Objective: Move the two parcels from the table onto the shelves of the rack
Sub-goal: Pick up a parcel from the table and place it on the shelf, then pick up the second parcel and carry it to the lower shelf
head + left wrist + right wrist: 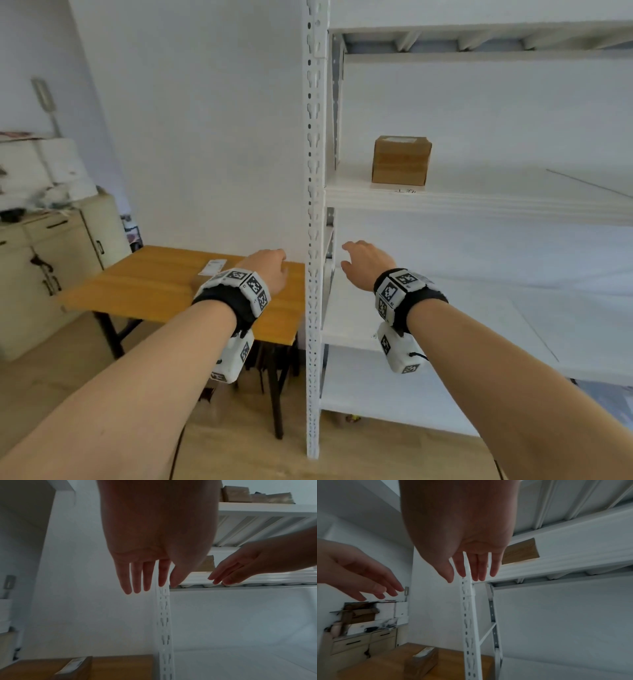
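Note:
One brown cardboard parcel (400, 159) stands on the white rack's middle shelf (479, 202), near its left end. The second parcel (421, 661), brown with a white label (212, 267), lies on the wooden table (137, 284), mostly hidden behind my left wrist in the head view. My left hand (270, 270) hovers above that parcel with straight fingers (142, 577), holding nothing. My right hand (363, 263) is just right of the rack's front upright (313, 240), below the middle shelf, fingers loosely extended (477, 569) and empty.
A beige cabinet (51, 260) with clutter on top stands left of the table. A lower rack shelf (445, 325) lies under my right hand. Brown packages (236, 494) sit on a higher shelf. A wooden floor lies below.

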`<state>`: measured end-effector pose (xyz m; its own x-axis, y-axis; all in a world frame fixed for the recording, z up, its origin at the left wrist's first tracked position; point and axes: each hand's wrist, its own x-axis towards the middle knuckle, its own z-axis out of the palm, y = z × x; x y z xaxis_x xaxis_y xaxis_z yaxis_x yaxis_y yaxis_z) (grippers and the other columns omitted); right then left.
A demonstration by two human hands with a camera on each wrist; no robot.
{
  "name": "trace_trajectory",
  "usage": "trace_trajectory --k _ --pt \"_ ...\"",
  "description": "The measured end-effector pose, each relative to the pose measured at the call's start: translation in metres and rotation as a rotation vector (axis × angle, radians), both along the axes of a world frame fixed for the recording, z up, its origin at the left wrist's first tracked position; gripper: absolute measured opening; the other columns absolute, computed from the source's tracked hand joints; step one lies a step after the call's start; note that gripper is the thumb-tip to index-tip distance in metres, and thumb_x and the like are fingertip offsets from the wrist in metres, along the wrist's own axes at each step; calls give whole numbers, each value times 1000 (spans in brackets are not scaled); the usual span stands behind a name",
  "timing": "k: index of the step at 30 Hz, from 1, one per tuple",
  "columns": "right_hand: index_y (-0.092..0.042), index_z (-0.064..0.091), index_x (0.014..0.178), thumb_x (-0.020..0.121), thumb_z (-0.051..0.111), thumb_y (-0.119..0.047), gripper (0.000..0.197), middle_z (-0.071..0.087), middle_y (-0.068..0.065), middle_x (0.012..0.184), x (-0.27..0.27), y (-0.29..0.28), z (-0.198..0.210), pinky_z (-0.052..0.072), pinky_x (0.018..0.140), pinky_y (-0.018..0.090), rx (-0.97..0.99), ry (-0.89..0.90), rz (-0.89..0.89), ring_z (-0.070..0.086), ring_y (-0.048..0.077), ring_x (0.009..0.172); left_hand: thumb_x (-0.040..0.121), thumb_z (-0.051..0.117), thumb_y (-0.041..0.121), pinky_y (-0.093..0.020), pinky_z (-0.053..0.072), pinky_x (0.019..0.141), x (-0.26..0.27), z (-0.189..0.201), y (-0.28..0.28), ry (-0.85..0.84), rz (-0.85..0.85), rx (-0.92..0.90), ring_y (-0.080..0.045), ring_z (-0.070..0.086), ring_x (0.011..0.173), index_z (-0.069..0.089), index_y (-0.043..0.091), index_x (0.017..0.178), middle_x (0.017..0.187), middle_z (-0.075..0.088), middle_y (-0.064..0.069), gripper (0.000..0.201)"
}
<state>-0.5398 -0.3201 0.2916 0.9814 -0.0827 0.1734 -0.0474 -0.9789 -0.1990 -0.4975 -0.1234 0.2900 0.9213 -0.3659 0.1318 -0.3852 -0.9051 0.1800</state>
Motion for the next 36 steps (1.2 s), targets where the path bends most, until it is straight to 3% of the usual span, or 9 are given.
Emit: trace_trajectory --k 7,12,16,20,23,26,30,33,36 --pt "-9 45 134 95 39 -21 41 52 13 135 47 65 -31 46 96 42 7 69 78 54 32 120 97 40 27 -34 49 88 33 -24 63 57 86 -20 -26 60 115 43 14 139 139 53 -9 45" --pt "-8 47 132 95 40 -20 40 53 14 133 105 108 -55 48 94 41 25 129 93 55 32 117 95 40 29 -34 52 79 89 -45 112 85 104 0 -24 64 96 53 15 127 127 62 -10 37" --pt "-9 44 138 96 41 -24 45 48 12 143 159 145 -75 46 102 41 61 175 80 50 30 128 96 40 29 -33 51 78 143 -63 154 131 100 24 -26 64 104 48 16 134 128 61 -9 41" --pt "-9 42 139 96 41 -25 45 46 13 145 209 185 -90 47 100 40 79 224 68 50 30 128 96 40 28 -28 48 67 197 -82 200 189 101 29 -23 64 97 50 16 132 126 63 -7 40" --pt "-13 36 144 96 40 -27 50 42 11 150 244 212 -102 45 102 39 119 253 42 48 28 131 96 40 28 -34 54 83 236 -99 232 252 101 36 -23 64 105 49 15 133 129 61 -7 40" --pt "-13 35 146 97 41 -28 51 40 10 151 280 236 -113 44 102 39 144 282 26 47 28 132 96 41 28 -33 54 85 275 -117 260 321 110 -17 -23 64 103 45 14 138 133 58 -8 44" --pt "-13 36 145 97 41 -29 50 45 11 148 325 260 -132 46 99 39 171 312 9 52 29 127 97 41 27 -27 48 70 321 -144 284 399 132 -94 -20 65 85 43 14 140 132 59 -10 46" --pt "-12 36 145 98 41 -30 51 47 12 146 358 271 -153 46 97 38 200 344 -4 53 29 125 97 42 27 -24 46 63 356 -164 297 420 150 -104 -21 63 82 46 12 138 126 62 -11 43" --pt "-12 35 145 98 40 -29 51 44 12 149 390 278 -178 43 102 39 219 404 -3 48 29 131 97 42 28 -22 45 58 395 -185 305 436 160 -113 -17 57 81 46 15 138 132 59 -9 43"
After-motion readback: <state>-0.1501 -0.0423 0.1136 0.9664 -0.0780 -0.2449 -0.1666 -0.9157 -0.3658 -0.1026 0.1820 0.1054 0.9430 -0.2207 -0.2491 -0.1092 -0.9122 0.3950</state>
